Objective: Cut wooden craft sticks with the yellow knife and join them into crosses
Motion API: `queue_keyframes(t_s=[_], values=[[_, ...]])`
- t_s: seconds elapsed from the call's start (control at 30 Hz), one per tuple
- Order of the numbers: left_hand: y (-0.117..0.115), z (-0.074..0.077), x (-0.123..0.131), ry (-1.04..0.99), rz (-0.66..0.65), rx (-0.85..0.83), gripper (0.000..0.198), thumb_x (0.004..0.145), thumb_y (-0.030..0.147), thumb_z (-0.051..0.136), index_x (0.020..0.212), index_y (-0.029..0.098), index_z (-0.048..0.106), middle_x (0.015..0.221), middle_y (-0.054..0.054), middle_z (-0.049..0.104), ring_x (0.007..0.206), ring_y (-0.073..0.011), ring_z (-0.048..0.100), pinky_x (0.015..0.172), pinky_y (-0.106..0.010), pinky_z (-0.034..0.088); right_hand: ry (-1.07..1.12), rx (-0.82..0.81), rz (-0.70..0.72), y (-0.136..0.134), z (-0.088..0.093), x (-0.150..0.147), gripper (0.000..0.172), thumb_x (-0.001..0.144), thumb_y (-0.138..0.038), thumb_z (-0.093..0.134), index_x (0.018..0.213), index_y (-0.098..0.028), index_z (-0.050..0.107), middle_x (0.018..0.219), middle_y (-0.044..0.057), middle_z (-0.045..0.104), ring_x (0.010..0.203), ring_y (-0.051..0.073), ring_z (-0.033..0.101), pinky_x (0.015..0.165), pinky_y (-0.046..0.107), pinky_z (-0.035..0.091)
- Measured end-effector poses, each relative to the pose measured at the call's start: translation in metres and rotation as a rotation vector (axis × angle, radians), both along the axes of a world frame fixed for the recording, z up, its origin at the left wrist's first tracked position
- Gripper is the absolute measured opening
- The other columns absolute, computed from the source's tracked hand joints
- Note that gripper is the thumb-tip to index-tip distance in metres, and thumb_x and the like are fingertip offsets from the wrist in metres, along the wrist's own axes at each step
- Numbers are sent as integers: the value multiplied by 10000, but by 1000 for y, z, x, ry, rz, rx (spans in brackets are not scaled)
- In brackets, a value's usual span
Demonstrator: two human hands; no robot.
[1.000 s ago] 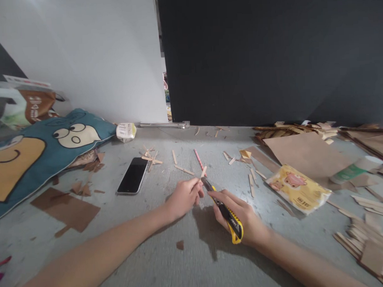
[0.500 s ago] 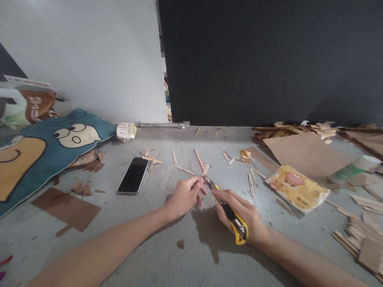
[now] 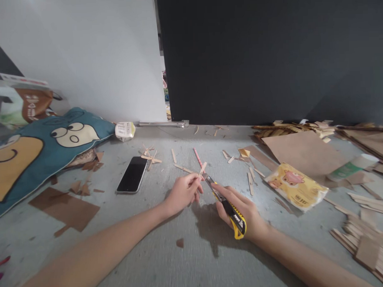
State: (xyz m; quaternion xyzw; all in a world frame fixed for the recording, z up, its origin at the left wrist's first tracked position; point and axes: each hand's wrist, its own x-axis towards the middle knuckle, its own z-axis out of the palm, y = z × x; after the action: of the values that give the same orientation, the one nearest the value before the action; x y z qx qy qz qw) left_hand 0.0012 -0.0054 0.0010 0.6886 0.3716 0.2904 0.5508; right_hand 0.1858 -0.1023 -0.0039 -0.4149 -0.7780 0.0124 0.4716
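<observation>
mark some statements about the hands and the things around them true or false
1. The right hand holds a yellow and black knife. True.
2. The left hand grips the phone. False: it pinches a thin wooden stick, and the phone lies apart from both hands.
3. The blue pillow is to the left of the phone. True.
4. The yellow packet is on the left, by the pillow. False: it lies to the right of the right hand.
5. The phone's screen is dark. True.
</observation>
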Motion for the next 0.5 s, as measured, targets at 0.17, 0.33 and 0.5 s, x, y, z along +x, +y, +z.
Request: queue_keyframes(t_s=[0.17,0.33,0.5], values=[[-2,5,-1,34,-7,22,371,1021,487,461,834,185,570,653,21,620,438,-90,539,433,-209,377,-3,-25,12,0,0,1,484,999,-137,547,1475,-217,531,921,54,693,724,152,692,678,263,602],[-3,7,-1,64,-10,51,404,1025,499,446,783,195,558,541,38,565,413,-97,495,452,-215,366,-30,-23,4,0,0,1,466,1005,-130,526,1464,-210,517,930,61,693,744,155,694,686,275,610],[-3,6,-2,66,-19,57,412,1022,507,456,777,192,557,545,39,556,423,-92,499,458,-209,367,-27,-45,0,0,-1,0,448,1005,-130,515,1447,-203,524,876,40,664,692,148,666,652,274,595]])
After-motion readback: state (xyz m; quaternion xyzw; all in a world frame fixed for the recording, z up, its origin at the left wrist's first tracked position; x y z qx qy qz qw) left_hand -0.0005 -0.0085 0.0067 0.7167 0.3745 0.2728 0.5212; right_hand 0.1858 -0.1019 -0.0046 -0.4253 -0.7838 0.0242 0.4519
